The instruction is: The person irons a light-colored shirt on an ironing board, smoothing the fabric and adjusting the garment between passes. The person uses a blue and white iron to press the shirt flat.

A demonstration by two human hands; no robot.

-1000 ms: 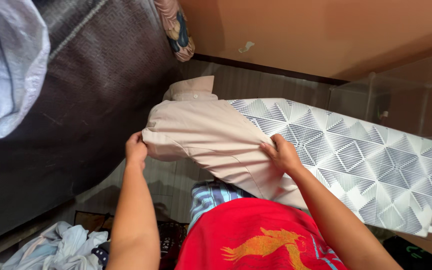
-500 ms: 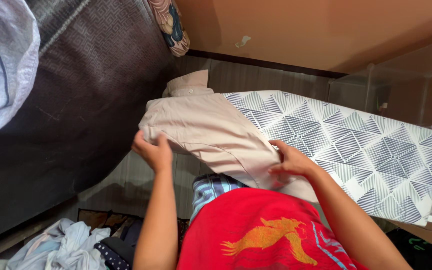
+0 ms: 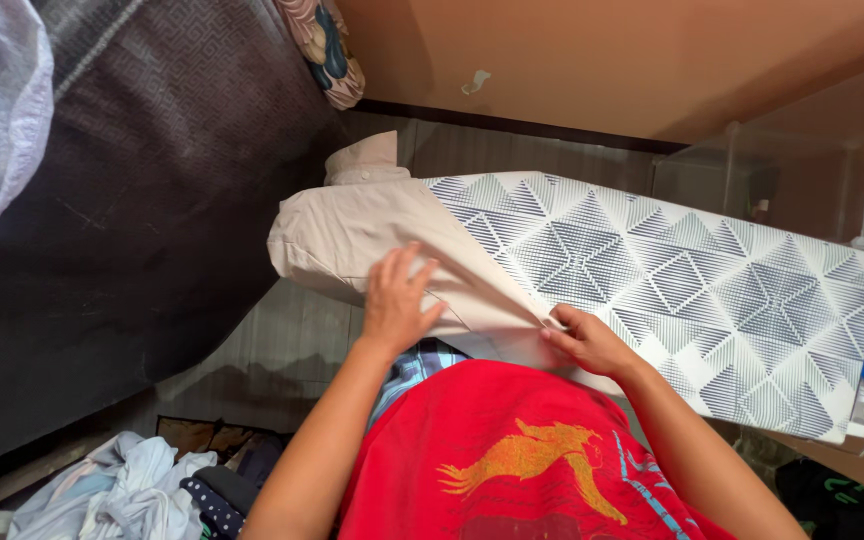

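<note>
Shirt [image 3: 372, 225] under left hand [image 3: 397, 300], right hand [image 3: 587, 340] pinching hem

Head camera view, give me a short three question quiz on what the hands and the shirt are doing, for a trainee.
1. True or false: the left hand lies flat, fingers spread, on the beige shirt.
2. Which hand pinches the shirt's edge? A) left hand B) right hand C) neither
3. Fill in: the shirt is draped over the narrow end of the patterned ______.

Key:
1. True.
2. B, in a fingertip grip.
3. Ironing board.
</note>
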